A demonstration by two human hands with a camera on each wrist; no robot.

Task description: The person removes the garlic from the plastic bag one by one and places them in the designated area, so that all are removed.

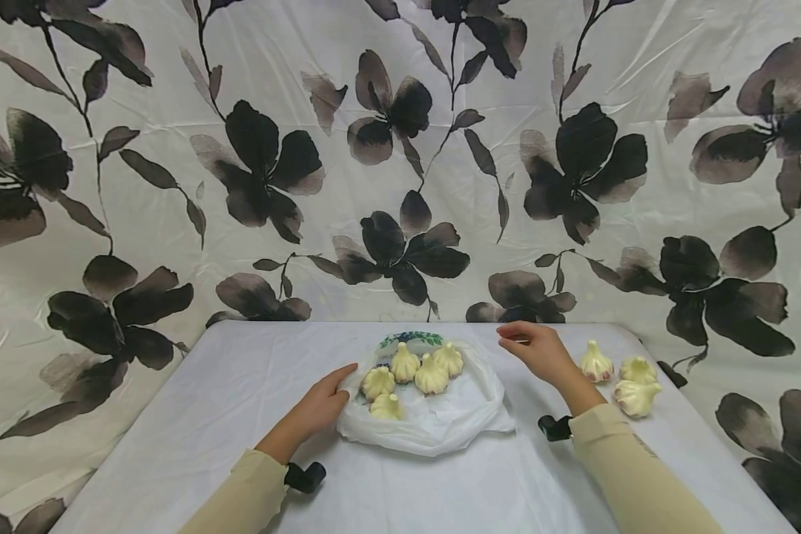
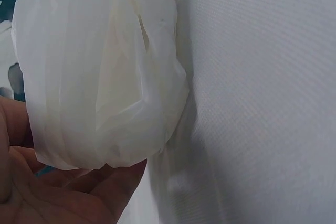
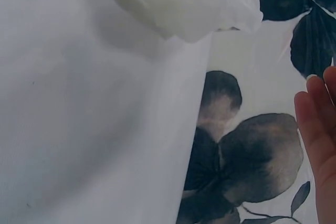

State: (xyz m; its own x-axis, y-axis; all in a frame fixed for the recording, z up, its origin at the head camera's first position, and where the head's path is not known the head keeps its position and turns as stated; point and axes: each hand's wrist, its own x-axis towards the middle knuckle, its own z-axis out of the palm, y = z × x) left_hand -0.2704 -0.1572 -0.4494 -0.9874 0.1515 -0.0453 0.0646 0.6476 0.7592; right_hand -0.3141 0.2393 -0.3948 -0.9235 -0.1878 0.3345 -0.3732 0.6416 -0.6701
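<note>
A white plastic bag (image 1: 427, 430) with green and blue print lies spread open mid-table, its rim rolled into a ring. Several garlic bulbs (image 1: 431, 374) sit inside, mostly toward its back and left. My left hand (image 1: 322, 399) holds the bag's left side; in the left wrist view its fingers (image 2: 123, 184) go behind the thin plastic. To the right of the bag my right hand (image 1: 537, 352) is raised with nothing in it, and its fingers (image 3: 315, 129) look fairly straight in the right wrist view. It is between the bag and three loose garlic bulbs (image 1: 635, 397).
A white cloth covers the table (image 1: 173, 460). Behind it hangs a pale curtain (image 1: 467, 178) with dark printed flowers. Black cameras are strapped to the left wrist (image 1: 305, 477) and the right wrist (image 1: 555, 428).
</note>
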